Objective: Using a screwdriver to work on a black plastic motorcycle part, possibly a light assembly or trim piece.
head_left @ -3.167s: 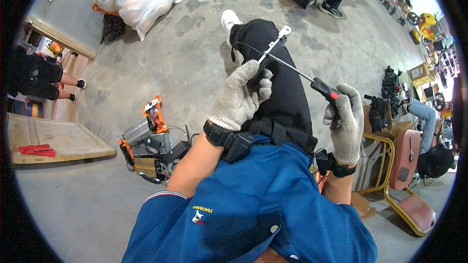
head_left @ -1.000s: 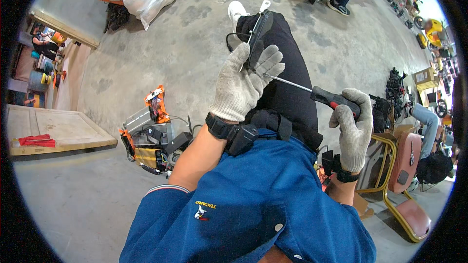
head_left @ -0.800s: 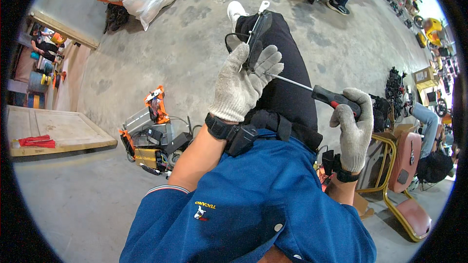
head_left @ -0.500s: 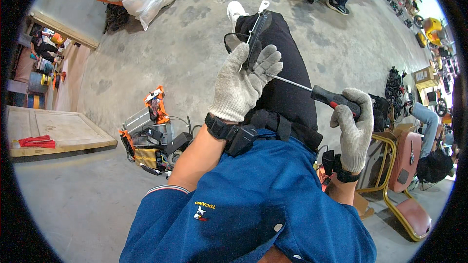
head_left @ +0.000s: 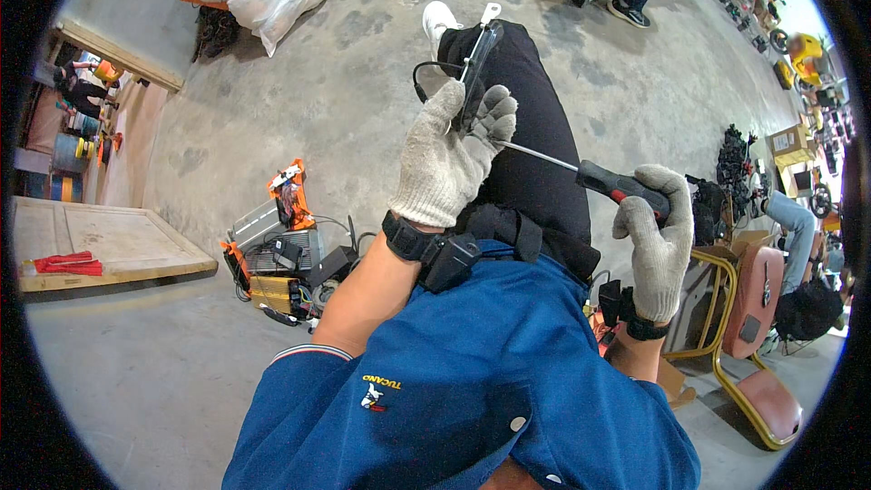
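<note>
Gripping screwdriver [head_left: 606, 183] and black part [head_left: 474, 68]

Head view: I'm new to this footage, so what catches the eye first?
At centre, the grey-gloved left hand grips a slim black part with a white bracket, while the grey-gloved right hand drives a red-and-black-handled screwdriver toward it. Lower left, orange-and-grey electronic boxes lie on the concrete floor.

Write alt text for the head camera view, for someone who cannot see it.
Seen from above, a seated person in a blue jacket holds a slim black part with a thin cable in the gloved left hand and a red-and-black-handled screwdriver in the gloved right hand, its tip at the part. Electronic parts lie on the concrete floor.
</note>
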`<state>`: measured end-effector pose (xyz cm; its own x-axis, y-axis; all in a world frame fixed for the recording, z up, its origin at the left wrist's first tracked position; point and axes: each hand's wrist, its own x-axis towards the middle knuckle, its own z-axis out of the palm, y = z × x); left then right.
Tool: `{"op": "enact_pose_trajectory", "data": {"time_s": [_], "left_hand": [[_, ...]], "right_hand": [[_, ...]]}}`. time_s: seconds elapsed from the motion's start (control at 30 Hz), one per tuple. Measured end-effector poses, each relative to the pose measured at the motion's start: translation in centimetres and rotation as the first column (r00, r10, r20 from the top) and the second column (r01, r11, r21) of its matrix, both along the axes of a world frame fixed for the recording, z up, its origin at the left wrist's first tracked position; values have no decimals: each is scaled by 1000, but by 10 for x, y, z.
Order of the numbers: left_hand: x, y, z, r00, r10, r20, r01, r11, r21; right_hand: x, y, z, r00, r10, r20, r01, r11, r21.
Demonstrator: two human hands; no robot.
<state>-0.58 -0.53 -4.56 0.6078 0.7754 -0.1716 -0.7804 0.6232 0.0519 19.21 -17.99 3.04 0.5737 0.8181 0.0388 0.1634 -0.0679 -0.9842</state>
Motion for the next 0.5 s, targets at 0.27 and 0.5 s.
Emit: {"op": "enact_pose_trajectory", "data": {"time_s": [0.27, 0.5], "left_hand": [[1, -4, 9, 995, 34, -94, -32, 999, 26], [-6, 4, -7, 1000, 3, 1, -4, 999, 42]], "right_hand": [[0, -1, 1, 1000, 15, -14, -15, 1000, -18], [-1, 0, 1, 1000, 27, -12, -27, 1000, -10]]}}
